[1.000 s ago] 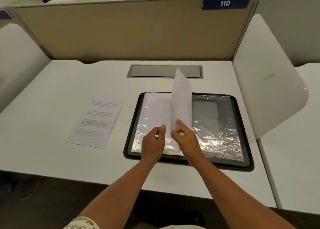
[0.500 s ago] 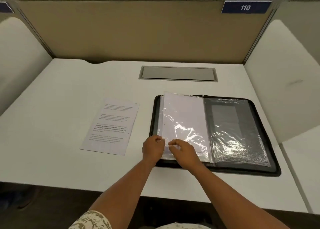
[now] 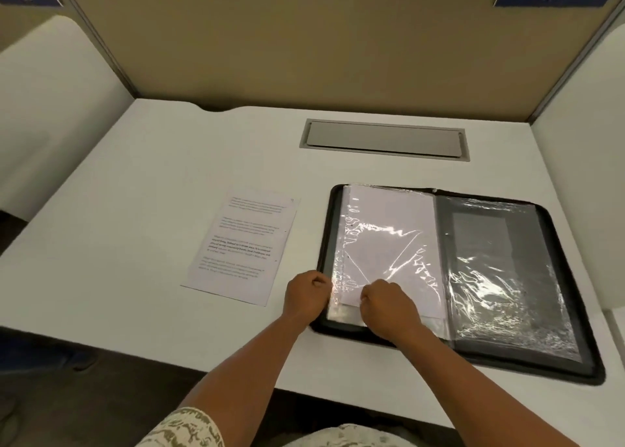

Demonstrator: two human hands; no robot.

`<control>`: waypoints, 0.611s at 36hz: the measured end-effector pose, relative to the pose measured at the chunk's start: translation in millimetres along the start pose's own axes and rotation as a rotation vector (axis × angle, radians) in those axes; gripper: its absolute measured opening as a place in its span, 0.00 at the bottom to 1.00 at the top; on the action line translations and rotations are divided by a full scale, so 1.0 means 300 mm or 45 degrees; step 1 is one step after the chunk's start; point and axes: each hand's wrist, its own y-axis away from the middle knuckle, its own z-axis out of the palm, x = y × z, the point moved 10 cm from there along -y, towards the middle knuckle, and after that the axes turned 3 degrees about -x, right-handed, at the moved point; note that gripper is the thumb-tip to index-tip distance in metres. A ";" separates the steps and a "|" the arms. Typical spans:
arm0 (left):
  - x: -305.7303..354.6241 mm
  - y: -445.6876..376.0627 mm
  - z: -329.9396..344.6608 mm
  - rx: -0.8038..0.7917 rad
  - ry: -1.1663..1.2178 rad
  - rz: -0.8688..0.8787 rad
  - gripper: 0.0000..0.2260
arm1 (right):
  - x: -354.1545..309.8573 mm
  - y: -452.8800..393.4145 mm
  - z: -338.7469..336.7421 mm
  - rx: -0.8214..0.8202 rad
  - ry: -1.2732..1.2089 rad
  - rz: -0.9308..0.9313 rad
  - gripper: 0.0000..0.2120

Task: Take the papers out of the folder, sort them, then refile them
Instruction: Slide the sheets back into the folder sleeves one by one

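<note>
- Head view: the open folder (image 3: 561, 362) lies on the table (image 3: 135, 210), long axis left to right.
- Left hand (image 3: 306, 298) pinches the plastic sleeve (image 3: 341, 277) at its near-left corner; right hand (image 3: 389, 306), curled, pinches the paper (image 3: 389, 237) inside, which runs away from both hands.
- One loose sheet (image 3: 241, 243) lies just left of the folder.

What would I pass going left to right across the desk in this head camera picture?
Loose printed sheet → left hand gripping the left edge of the plastic sleeve → right hand pinching the white paper in that sleeve → empty clear sleeve on the right half of the black folder.
</note>
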 end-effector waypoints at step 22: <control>-0.181 -0.160 -0.619 0.678 -0.172 0.014 0.08 | -0.366 -0.217 0.133 -0.264 -1.392 0.256 0.10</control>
